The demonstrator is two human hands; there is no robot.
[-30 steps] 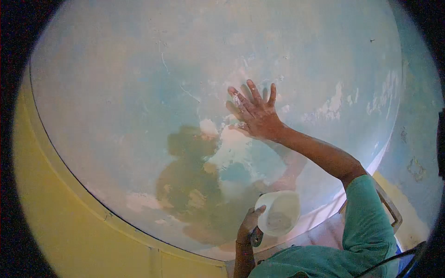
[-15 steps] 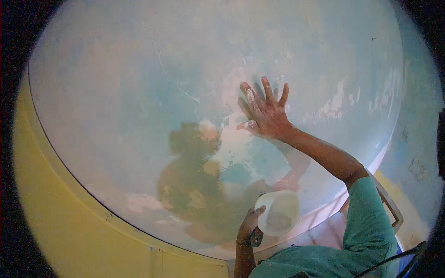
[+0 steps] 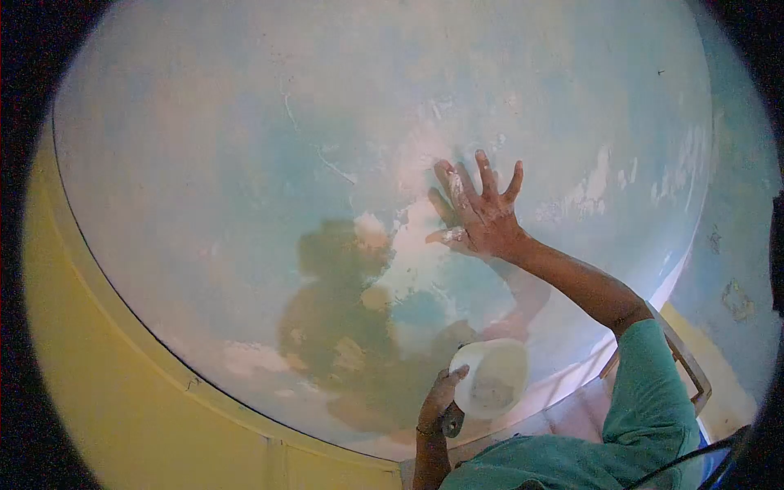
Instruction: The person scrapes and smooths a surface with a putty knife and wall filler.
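Observation:
My right hand (image 3: 488, 222) is spread against the patchy pale-blue wall (image 3: 229, 147), fingers apart and pointing up. White paste coats its thumb and index finger. Beside and below it lies a whitish smeared patch (image 3: 416, 237) on the wall. Lower down, my left hand (image 3: 439, 400) grips a white plastic bowl (image 3: 506, 367) by its side, thumb over the rim. Some greyish-white stuff shows in the bowl. A dark handle-like piece with a hole (image 3: 453, 423) sticks out under the left hand; the rest of it is hidden.
A yellow wall section (image 3: 131, 392) borders the blue surface along a dark curved line at the left. Thin cracks (image 3: 335, 166) run across the upper wall. At the right stands a wooden frame piece (image 3: 692, 371). My shadow falls on the wall's lower middle.
My right hand has slid slightly down and to the right over the wall, fingers still spread. My left hand and the bowl have barely shifted.

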